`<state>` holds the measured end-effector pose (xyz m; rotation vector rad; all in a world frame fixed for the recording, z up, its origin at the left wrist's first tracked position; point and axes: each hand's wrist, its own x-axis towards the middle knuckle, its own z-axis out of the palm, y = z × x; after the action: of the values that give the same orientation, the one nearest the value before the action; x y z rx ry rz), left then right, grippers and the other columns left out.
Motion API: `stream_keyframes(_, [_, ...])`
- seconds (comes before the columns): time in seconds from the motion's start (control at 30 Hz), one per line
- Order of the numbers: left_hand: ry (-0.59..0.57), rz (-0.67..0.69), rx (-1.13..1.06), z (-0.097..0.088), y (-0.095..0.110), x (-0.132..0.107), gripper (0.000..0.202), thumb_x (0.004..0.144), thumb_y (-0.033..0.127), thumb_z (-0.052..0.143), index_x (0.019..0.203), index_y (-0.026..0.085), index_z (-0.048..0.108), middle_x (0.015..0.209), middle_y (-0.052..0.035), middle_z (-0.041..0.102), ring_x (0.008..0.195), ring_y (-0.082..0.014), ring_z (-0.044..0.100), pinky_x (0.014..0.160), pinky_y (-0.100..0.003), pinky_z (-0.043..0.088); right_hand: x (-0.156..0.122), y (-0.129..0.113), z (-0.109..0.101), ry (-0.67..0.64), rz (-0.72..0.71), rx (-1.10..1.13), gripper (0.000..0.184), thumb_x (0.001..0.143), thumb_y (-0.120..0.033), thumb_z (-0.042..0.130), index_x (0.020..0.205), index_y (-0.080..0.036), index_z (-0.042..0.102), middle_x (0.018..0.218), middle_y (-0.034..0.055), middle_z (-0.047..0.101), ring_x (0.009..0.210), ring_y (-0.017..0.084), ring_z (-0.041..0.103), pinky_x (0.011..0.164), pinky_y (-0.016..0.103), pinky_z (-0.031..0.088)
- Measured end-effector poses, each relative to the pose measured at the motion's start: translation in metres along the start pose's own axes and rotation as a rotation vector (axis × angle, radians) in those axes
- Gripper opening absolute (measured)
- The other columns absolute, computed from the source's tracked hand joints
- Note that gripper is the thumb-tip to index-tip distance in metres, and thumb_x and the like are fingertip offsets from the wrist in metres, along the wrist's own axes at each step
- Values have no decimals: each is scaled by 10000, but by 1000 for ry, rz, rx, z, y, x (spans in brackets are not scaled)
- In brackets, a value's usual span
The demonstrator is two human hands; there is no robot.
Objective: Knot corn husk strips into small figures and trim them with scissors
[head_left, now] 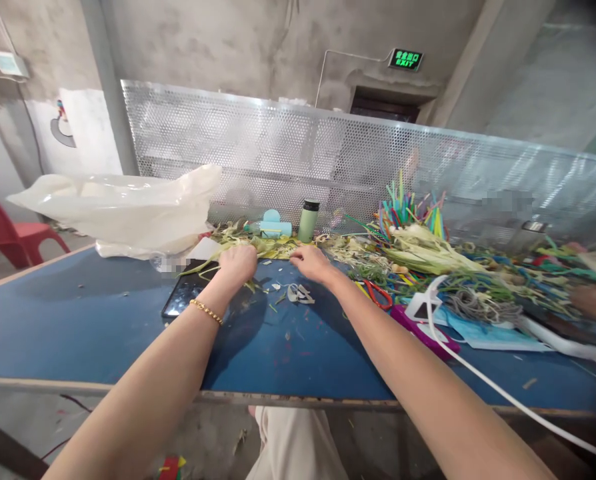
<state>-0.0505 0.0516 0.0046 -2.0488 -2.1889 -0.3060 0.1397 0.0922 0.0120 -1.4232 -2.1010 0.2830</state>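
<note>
My left hand (238, 264) is closed in a fist at the near edge of a pile of corn husks (273, 250), with pale green husk strips sticking out on both sides of it. Just to its right, my right hand (311, 262) has its fingers curled together at the same pile; whatever is between the fingertips is hidden. Small scraps and a white looped piece (301, 293) lie on the blue table below the hands. Beneath my left wrist rests a black phone (182, 297). Behind the pile stands a green bottle (309, 221) with a black lid.
A large translucent plastic bag (143, 213) covers the table's back left. On the right lie whole husks (428, 248), coloured pipe cleaners (408, 210), red-handled scissors (377, 293), a purple power strip (435, 339) with a white cable, and a blue mask (498, 335). Another person's hand (595, 305) shows far right.
</note>
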Motion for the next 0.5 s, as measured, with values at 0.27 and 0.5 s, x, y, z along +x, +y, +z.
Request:
stream_keyframes(0.27, [64, -33, -78, -8, -1, -4, 362, 853, 135, 439, 1118, 87, 680, 1078, -248, 700, 1047, -315, 679, 829, -371, 539, -76, -27, 50, -258, -822, -323, 404, 992, -362, 430, 1306, -202, 627, 1407, 50, 573, 1310, 161, 502, 1145, 259, 315])
stream_keyframes(0.5, [51, -18, -70, -7, -2, -1, 352, 823, 118, 471, 1099, 91, 689, 1069, -242, 705, 1041, -329, 680, 812, -384, 550, -33, 56, 5, -84, -402, -636, 319, 942, -121, 421, 955, -81, 738, 1001, 193, 727, 1048, 255, 646, 993, 369, 453])
